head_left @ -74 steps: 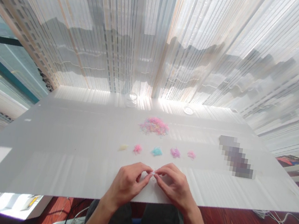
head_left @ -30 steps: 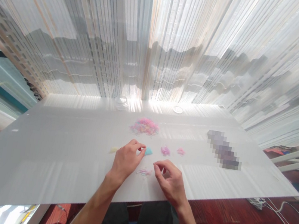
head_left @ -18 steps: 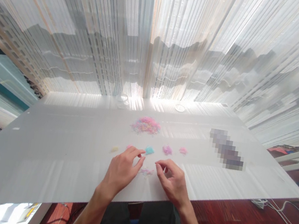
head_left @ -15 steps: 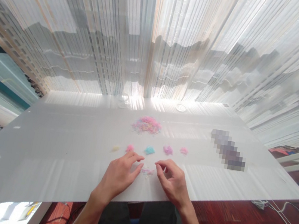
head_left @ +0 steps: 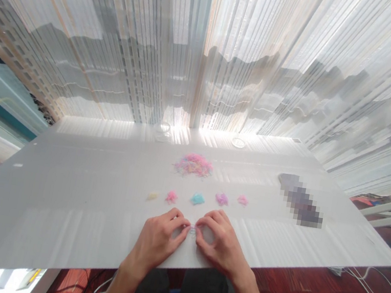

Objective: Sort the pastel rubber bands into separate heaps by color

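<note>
My left hand (head_left: 162, 235) rests low over the near side of the table, its thumb and index fingertips pinched together. Facing it from the right, my right hand (head_left: 220, 242) pinches in the same way. Between the two sets of fingertips lies a little cluster of thin pastel pieces (head_left: 193, 231), partly covered by the fingers. Whatever the pinches hold is too small to make out. Just beyond my hands runs a row of small heaps: yellow (head_left: 152, 196), pink (head_left: 171, 196), turquoise (head_left: 198, 199), purple (head_left: 222, 198) and light pink (head_left: 242, 200).
A larger mixed heap of pink and pastel pieces (head_left: 194, 164) lies farther back on the white table (head_left: 72, 196). To the right is a pixelated dark oblong object (head_left: 300, 200). Clear round items (head_left: 238, 143) stand by the curtain (head_left: 138, 58). A white cable (head_left: 377, 289) lies on the floor.
Both hands have moved inward, toward each other, over the small cluster. Their fingertips have closed from a loose, parted pose into pinches. The view has shifted slightly.
</note>
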A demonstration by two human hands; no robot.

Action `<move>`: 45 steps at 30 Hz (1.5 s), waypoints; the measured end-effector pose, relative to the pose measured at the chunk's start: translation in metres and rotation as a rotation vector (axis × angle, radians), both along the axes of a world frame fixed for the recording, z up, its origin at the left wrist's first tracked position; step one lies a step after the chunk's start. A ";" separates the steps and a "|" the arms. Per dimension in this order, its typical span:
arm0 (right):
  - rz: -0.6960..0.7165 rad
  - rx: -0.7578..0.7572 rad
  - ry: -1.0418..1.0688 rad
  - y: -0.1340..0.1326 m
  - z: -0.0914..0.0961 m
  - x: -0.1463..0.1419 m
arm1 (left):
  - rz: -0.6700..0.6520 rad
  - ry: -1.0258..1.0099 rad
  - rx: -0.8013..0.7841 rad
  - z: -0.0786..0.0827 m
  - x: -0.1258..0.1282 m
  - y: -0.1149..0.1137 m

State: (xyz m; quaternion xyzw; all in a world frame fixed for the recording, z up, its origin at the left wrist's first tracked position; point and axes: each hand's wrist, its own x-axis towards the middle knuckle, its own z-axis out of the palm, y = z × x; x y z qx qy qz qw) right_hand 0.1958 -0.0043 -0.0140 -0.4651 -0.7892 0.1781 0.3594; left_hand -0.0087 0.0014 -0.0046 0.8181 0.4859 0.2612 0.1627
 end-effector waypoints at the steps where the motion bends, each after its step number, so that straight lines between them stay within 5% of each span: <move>1: -0.003 -0.004 -0.003 0.000 0.000 0.000 | -0.002 -0.017 0.006 -0.001 0.000 0.000; 24: 0.030 -0.044 0.120 -0.001 0.005 0.004 | -0.119 -0.246 -0.035 -0.003 0.005 0.002; 45: -0.011 0.016 0.129 0.002 0.007 0.003 | -0.064 -0.269 -0.010 0.001 0.005 0.001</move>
